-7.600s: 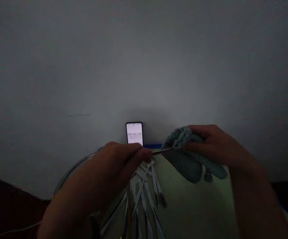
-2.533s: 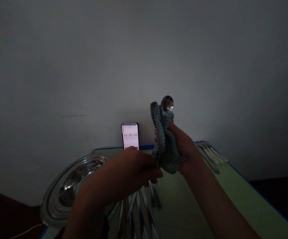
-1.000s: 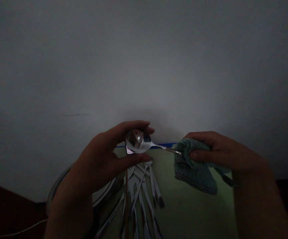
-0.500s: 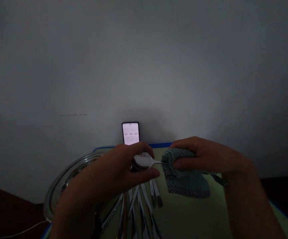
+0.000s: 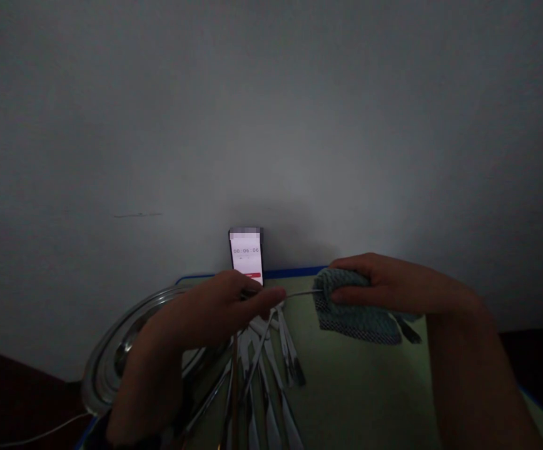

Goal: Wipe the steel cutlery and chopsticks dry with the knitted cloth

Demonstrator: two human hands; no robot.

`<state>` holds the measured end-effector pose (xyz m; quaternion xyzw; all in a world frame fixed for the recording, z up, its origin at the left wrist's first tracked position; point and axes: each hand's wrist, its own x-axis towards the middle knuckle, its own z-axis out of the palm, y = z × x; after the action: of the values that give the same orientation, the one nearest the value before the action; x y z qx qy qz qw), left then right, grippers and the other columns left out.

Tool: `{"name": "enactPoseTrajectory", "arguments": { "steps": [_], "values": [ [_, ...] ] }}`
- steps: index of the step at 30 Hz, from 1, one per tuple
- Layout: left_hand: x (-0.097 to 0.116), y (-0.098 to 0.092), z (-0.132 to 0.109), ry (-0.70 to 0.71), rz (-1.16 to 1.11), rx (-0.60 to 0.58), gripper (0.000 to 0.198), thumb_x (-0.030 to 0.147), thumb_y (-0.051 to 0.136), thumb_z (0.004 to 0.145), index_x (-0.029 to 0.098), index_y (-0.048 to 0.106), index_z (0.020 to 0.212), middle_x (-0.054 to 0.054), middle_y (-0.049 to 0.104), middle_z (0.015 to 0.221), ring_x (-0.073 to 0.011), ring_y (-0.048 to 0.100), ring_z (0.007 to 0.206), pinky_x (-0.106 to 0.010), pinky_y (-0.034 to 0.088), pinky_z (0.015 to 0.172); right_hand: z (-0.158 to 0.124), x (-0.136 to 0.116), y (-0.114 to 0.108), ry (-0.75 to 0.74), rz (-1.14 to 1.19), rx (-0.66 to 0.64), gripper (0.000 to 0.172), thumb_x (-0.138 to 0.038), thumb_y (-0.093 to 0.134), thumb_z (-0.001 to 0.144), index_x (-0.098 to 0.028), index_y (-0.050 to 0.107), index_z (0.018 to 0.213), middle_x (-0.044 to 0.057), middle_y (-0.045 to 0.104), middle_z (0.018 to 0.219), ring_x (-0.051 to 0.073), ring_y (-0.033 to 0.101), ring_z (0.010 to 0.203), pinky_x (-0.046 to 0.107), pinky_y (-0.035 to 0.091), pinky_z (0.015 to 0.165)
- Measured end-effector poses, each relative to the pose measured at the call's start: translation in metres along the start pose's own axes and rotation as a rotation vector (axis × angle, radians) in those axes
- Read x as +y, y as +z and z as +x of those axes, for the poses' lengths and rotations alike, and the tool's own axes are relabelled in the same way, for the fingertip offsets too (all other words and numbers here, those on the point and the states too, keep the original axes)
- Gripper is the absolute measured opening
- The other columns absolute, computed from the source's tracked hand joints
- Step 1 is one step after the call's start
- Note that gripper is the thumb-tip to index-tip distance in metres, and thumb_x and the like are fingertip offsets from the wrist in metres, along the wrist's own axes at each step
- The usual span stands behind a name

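My left hand [image 5: 224, 306] is closed around the bowl end of a spoon [image 5: 303, 292], whose thin neck shows between my two hands. In my right hand [image 5: 375, 287] a grey-green knitted cloth [image 5: 358, 325] is pinched and wrapped about the spoon's handle. The cloth's lower part hangs down below my fingers. Under and in front of my left hand lie several knives and other pieces of cutlery [image 5: 266, 394] on the pale green table surface. The spoon's bowl is hidden behind my left fingers.
A phone [image 5: 246, 256] with a lit timer screen leans against the grey wall [image 5: 271, 125]. At the left stands a shiny round metal dish [image 5: 97, 369], partly covered by my left arm. The pale table [image 5: 365, 400] has a blue edge. A white cable [image 5: 46, 432] runs at lower left.
My left hand has turned and closed over the spoon's bowl, which showed before. The spoon has tilted on its side. My right hand and the cloth have risen slightly.
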<state>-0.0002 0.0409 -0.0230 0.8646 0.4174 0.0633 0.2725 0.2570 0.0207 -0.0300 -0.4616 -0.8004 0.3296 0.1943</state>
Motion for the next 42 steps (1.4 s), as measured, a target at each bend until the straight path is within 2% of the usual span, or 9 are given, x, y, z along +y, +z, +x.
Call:
{"name": "enactPoseTrajectory", "arguments": {
  "steps": [7,13,17,21,31,42],
  "values": [
    [0.019,0.003,0.002,0.022,0.078,0.042,0.046,0.049,0.037,0.088,0.014,0.06,0.068,0.003,0.047,0.056,-0.0089,0.041,0.051,-0.02,0.025,0.045,0.006,-0.013,0.007,-0.084,-0.019,-0.082,0.026,-0.041,0.051,0.082,-0.019,0.064,0.086,0.0,0.065,0.075,0.011,0.057,0.064,0.02,0.042,0.056],
    [0.017,0.005,0.005,0.1,0.033,-0.006,0.032,0.037,0.041,0.088,0.017,0.065,0.078,0.004,0.054,0.062,-0.0088,0.046,0.055,-0.02,0.03,0.05,0.007,-0.016,0.008,-0.085,-0.079,-0.097,0.028,-0.04,0.05,0.083,-0.017,0.063,0.092,0.001,0.065,0.078,0.011,0.056,0.066,0.02,0.042,0.058],
    [0.018,0.006,0.008,0.15,0.041,0.009,0.025,0.028,0.043,0.087,0.018,0.066,0.083,0.003,0.059,0.068,-0.0092,0.05,0.059,-0.02,0.033,0.054,0.006,-0.017,0.007,-0.077,-0.124,-0.075,0.029,-0.041,0.05,0.083,-0.018,0.063,0.094,0.001,0.065,0.081,0.012,0.058,0.069,0.021,0.041,0.059],
    [0.017,0.006,0.01,0.15,0.008,0.028,0.024,0.028,0.044,0.086,0.018,0.066,0.084,0.003,0.061,0.069,-0.0092,0.052,0.061,-0.019,0.034,0.055,0.005,-0.02,0.007,-0.083,-0.129,-0.054,0.026,-0.039,0.05,0.083,-0.019,0.063,0.094,0.0,0.065,0.08,0.011,0.057,0.067,0.02,0.041,0.059],
    [0.015,0.006,0.009,0.133,-0.006,-0.011,0.025,0.031,0.043,0.088,0.019,0.065,0.086,0.004,0.061,0.07,-0.0092,0.052,0.061,-0.02,0.034,0.054,0.004,-0.021,0.008,-0.091,-0.128,-0.062,0.025,-0.039,0.051,0.082,-0.021,0.063,0.095,0.0,0.066,0.082,0.011,0.057,0.068,0.02,0.04,0.06],
    [0.015,0.004,0.01,0.135,0.019,0.029,0.021,0.027,0.046,0.086,0.02,0.065,0.085,0.004,0.064,0.075,-0.0096,0.057,0.067,-0.019,0.039,0.06,0.005,-0.021,0.008,-0.098,-0.146,-0.046,0.027,-0.04,0.052,0.082,-0.021,0.063,0.098,0.0,0.067,0.084,0.012,0.058,0.069,0.021,0.041,0.062]
  ]
}}
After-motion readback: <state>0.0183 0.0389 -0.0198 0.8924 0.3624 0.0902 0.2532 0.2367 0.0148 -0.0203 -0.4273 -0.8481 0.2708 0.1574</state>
